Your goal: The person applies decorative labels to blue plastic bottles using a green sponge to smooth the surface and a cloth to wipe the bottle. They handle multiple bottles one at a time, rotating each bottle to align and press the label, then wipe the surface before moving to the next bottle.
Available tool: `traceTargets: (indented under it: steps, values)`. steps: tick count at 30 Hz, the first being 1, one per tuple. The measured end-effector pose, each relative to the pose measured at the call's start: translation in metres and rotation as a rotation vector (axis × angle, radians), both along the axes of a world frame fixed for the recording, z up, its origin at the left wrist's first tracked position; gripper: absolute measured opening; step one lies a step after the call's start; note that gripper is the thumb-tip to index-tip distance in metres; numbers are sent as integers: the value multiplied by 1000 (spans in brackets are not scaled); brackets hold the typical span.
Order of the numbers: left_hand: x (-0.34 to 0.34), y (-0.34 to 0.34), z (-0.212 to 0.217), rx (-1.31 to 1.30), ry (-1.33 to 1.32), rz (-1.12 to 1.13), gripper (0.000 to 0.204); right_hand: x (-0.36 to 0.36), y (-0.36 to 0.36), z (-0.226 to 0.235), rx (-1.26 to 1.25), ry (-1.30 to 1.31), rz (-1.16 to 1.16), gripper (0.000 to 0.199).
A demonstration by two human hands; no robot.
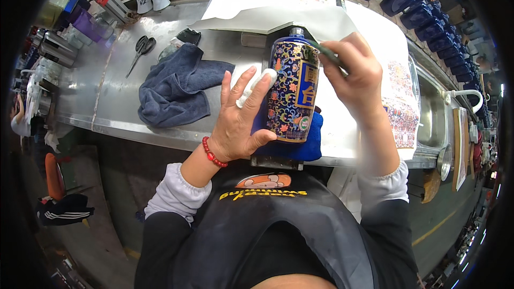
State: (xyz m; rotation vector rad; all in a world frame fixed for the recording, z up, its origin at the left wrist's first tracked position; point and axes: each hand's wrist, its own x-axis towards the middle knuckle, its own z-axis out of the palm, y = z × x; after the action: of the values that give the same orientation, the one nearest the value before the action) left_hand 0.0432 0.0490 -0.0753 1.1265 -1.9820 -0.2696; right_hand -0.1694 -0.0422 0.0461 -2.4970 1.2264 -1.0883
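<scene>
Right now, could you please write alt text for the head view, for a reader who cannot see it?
A person's right hand holds a dark flat tool at the shoulder of a blue flower-patterned bottle, with the left hand, white covers on some fingers, beside it. A grey-blue towel and black scissors lie to the left on a metal table.

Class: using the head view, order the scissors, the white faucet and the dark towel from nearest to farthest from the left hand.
From the left hand:
1. Dark towel, just left.
2. Scissors, farther left, beyond the towel.
3. White faucet, far right.
</scene>
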Motion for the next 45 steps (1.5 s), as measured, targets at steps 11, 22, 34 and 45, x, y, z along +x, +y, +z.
traceTargets:
  steps: [11,22,34,45]
  values:
    - [-8,9,11,-96,-11,-20,87,-17,-24,-10,141,-106,140,11]
    - [-3,-58,11,0,22,104,82,-41,9,-48,726,-647,-23,17]
    - [-9,-60,20,-42,0,111,76,-29,-11,-52,843,-792,28,16]
    - [-10,-68,41,-132,-228,78,79,-31,-6,-56,888,-929,-45,14]
